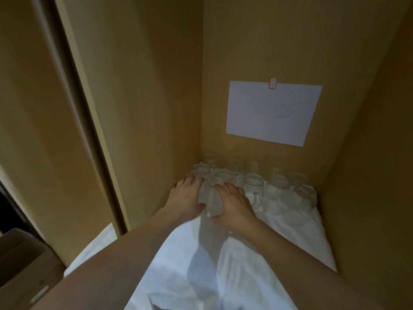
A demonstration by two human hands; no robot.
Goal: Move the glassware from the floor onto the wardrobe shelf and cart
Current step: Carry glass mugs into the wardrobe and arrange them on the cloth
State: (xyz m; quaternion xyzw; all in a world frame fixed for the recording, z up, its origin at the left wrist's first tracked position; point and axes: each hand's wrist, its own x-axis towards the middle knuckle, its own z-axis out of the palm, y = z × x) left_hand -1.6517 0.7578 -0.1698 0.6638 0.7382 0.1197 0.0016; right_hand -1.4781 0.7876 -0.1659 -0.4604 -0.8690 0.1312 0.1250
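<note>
Deep inside the wooden wardrobe (145, 86), on a shelf covered with a rumpled white cloth (257, 253), both hands hold one clear glass (210, 198) between them. Left hand (185, 195) wraps its fingers round the glass's left side; right hand (234, 202) curls round its right side, so each grip is closed on that same glass. It stands on the cloth at the front left of a cluster of other clear glasses (277, 186) that fills the back corner in rows; they are colourless, thick-walled and rounded, and one beside the right hand shows a handle (257, 198). Blur hides finer detail. On the back wall above them hangs a white sheet of paper (272, 113) fixed by a small red-edged sticker (273, 83); faint marks on it cannot be read. A cardboard box (20, 265) sits at lower left outside the wardrobe
</note>
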